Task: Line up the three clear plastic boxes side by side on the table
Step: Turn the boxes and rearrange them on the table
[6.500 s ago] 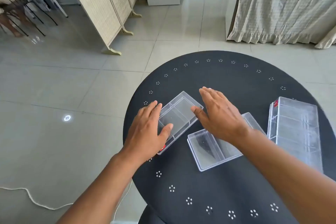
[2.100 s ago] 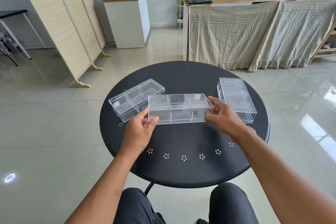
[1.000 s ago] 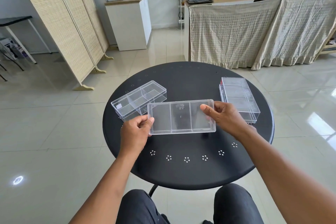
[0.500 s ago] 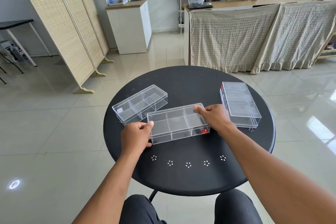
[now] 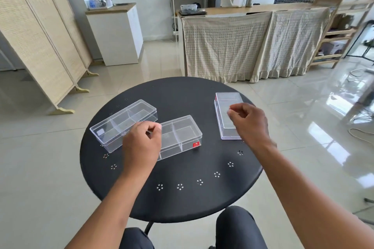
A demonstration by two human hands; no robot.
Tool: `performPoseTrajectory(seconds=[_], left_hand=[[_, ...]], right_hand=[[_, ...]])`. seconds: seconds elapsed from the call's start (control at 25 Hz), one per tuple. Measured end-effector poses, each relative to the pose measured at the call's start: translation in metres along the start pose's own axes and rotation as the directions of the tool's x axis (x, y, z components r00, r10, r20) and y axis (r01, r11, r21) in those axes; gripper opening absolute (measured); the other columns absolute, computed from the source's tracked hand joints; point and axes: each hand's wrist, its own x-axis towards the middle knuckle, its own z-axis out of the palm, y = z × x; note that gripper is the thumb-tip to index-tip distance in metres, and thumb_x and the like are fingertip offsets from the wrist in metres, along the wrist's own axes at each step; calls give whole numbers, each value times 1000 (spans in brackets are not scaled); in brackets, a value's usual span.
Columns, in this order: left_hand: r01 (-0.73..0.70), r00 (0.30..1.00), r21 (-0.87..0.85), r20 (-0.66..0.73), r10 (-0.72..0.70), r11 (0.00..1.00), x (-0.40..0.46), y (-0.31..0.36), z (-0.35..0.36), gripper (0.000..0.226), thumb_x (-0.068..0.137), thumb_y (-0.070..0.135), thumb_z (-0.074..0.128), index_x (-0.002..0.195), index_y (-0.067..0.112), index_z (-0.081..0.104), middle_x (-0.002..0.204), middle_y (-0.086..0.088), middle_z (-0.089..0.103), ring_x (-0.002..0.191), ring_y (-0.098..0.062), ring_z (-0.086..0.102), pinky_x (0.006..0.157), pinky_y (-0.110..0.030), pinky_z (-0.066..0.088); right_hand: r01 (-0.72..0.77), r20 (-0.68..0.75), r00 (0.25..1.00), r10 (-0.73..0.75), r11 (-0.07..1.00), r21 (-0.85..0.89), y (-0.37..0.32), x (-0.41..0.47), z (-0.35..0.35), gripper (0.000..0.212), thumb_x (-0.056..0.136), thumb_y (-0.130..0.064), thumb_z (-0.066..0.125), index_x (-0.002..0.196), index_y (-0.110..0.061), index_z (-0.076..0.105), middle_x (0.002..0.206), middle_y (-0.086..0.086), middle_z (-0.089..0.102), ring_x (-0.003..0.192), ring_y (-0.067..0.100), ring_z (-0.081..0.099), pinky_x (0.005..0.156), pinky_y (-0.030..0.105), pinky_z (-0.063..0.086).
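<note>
1. Round black counter (image 5: 182, 198) is seen from above, with perforated flower-shaped hole clusters along the near rim.
2. Three clear plastic boxes are set flat on the counter, all closed as far as can be told.
3. Left box (image 5: 121, 121): three-compartment, angled diagonally, far end pointed up-right. A small pale sticker is visible at its near-left end.
4. Middle box (image 5: 182, 135): also divided, angled roughly parallel to the left box, just beside it; contact between the two cannot be told because the left hand covers that spot. A red label is seen at its near-right corner.
5. Right box (image 5: 226, 107): set lengthwise pointing away from the viewer, well apart from the middle box, near the counter's right edge. A red mark is visible at its far-left corner.
6. Left hand (image 5: 141, 145) is held over the near ends of the left and middle boxes. Fingers are curled loosely together, thumb against the index; nothing is gripped.
7. Right hand (image 5: 250, 123) is held over the near-right part of the right box. Fingers are curled inward and together; nothing is seen clamped in them, and contact with the lid cannot be told.
8. The boxes are not aligned: two are diagonal, one is straight, with a gap between.
</note>
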Motion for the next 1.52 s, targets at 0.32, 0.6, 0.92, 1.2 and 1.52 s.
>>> performPoseTrajectory(seconds=[0.32, 0.6, 0.92, 1.2, 1.52], left_hand=[[85, 926, -171, 377, -14, 982, 0, 88, 124, 45, 90, 25, 67, 55, 14, 42, 50, 4, 33, 52, -19, 31, 55, -33, 33], [318, 868, -32, 413, -277, 948, -23, 103, 183, 45, 98, 35, 57, 63, 9, 47, 59, -2, 52, 62, -24, 46, 54, -36, 31], [511, 754, -184, 565, -335, 840, -18, 102, 182, 21, 82, 31, 63, 68, 19, 52, 84, -15, 76, 84, -35, 74, 79, -46, 62], [447, 787, -129, 528, -320, 885, 59, 116, 180, 21, 89, 26, 60, 98, 7, 63, 91, -7, 58, 78, -35, 71, 68, -40, 62], [677, 590, -84, 656, -470, 731, 116, 110, 186, 68, 91, 66, 59, 107, 0, 63, 95, -23, 68, 78, -37, 75, 66, -46, 67]], right_hand=[[-272, 9, 962, 272, 961, -48, 66, 47, -38, 34, 83, -43, 78, 100, -14, 79, 89, 3, 75, 86, 20, 66, 85, 34, 53], [-191, 209, 950, 232, 961, -201, 84, 43, -30, 59, 87, -61, 59, 60, -9, 48, 43, -8, 34, 54, 22, 39, 52, 30, 33], [-400, 268, 907, 326, 867, 299, 70, 41, -37, 60, 83, -39, 84, 134, -11, 65, 118, 11, 73, 100, 29, 76, 87, 47, 65], [-198, 252, 953, 169, 975, 95, 71, 58, -69, 44, 65, -43, 90, 91, -9, 78, 78, 16, 72, 71, 24, 64, 76, 50, 60], [-20, 288, 957, 41, 997, -74, 79, 71, -99, 55, 60, -38, 90, 112, -43, 74, 105, -11, 78, 92, 14, 73, 87, 38, 57]])
